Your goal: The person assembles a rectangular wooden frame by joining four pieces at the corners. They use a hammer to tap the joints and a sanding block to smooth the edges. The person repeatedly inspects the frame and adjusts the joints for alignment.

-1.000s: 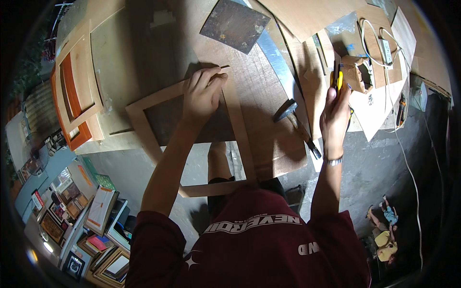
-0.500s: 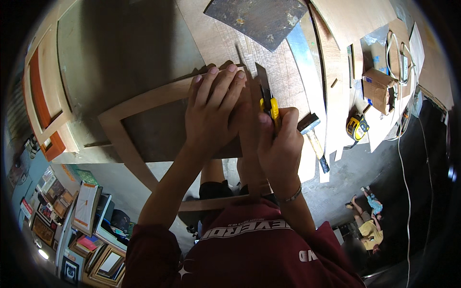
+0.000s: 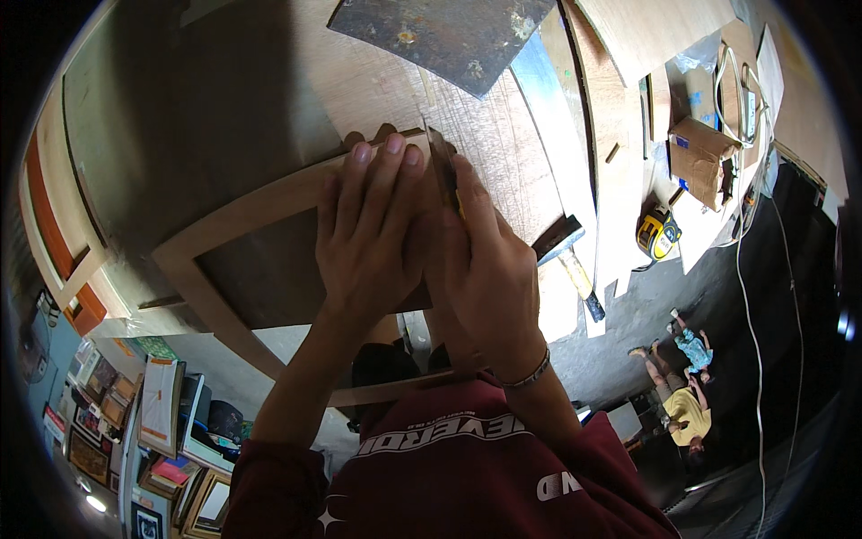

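Note:
A curved wooden frame [image 3: 221,328] lies partly on the bench, its near end reaching over the edge toward my body. My left hand [image 3: 366,242] presses on its far right corner with fingers stretched out flat; the thumb is hidden. Close beside it, my right hand [image 3: 494,269] is closed around a utility knife [image 3: 435,148], whose handle is mostly covered by the fingers. The blade lies along the outer edge of that corner, by the left fingertips. Whether it cuts into the wood cannot be made out.
Right of my hands lie a hammer [image 3: 575,260], a tape measure [image 3: 658,234] and a cardboard box [image 3: 702,162]. A dark metal sheet [image 3: 440,36] is farther back. Shelves with frames [image 3: 162,404] stand at lower left. Two people [image 3: 690,409] are on the floor at right.
My right hand has moved left and forward with the utility knife, bringing the blade to the frame's corner. My left hand stays on that corner. The whole view has shifted slightly.

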### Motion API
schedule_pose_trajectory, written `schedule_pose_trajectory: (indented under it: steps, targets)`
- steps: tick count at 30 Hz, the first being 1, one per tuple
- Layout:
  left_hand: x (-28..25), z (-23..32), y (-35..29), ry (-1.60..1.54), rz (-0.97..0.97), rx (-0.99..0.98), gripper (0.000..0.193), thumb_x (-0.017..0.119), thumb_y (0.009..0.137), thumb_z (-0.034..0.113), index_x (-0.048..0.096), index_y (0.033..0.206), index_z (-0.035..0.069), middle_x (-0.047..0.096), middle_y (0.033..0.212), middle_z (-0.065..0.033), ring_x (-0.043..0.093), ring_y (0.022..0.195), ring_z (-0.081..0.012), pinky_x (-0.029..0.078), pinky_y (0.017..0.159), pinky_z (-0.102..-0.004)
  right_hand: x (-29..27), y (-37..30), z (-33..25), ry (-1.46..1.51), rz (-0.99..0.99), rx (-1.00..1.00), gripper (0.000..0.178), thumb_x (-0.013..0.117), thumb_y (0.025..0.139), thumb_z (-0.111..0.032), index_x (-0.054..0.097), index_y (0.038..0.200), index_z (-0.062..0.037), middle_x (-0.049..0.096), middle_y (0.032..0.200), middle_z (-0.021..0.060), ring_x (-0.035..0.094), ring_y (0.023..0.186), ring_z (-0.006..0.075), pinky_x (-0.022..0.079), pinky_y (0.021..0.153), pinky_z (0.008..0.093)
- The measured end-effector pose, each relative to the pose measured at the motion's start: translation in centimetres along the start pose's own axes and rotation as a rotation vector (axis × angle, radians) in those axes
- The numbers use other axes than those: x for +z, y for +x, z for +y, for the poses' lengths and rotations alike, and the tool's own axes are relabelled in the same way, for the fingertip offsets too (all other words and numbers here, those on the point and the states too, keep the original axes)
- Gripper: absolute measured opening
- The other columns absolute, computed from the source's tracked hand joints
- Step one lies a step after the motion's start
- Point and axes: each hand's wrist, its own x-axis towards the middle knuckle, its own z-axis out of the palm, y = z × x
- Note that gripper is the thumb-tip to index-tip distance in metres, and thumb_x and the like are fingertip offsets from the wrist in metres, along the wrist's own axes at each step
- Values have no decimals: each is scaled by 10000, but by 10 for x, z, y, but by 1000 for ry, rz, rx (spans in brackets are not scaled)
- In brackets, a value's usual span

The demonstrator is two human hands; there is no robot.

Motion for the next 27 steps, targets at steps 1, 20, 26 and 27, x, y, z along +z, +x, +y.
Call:
schedule_pose_trajectory:
  steps: [1, 20, 26, 27]
  targets:
    - [0, 0, 0, 1, 0, -1, 474, 512, 1007, 377, 588, 1402, 126, 549, 1465, -53, 456, 1398, -281, 313, 1152, -483, -1, 0, 0, -9, -5, 4, 419, 570, 975, -88, 537, 1387, -20, 656, 1241, 248, 685, 1064, 401, 595, 807, 419]
    - [0, 4, -1, 10, -26, -24, 474, 441, 1036, 387, 605, 1394, 122, 541, 1483, -54, 415, 1432, -284, 220, 1205, -478, -6, 0, -12, 9, -64, 47, 417, 578, 964, -78, 541, 1367, 22, 670, 1170, 282, 694, 1021, 420, 599, 782, 424]
    - [1, 5, -1, 45, -45, -22, 472, 421, 1036, 370, 602, 1399, 129, 533, 1491, -54, 401, 1442, -286, 215, 1208, -487, -6, -4, -13, -17, -78, 64, 411, 573, 970, -90, 544, 1366, 19, 673, 1154, 287, 699, 997, 427, 598, 767, 427]
    - [1, 5, -1, 51, -45, -24, 470, 419, 1036, 366, 602, 1399, 130, 533, 1491, -54, 400, 1443, -286, 216, 1208, -488, -7, -4, -13, -15, -77, 61, 412, 575, 970, -92, 545, 1365, 18, 674, 1151, 287, 700, 993, 427, 598, 765, 428]
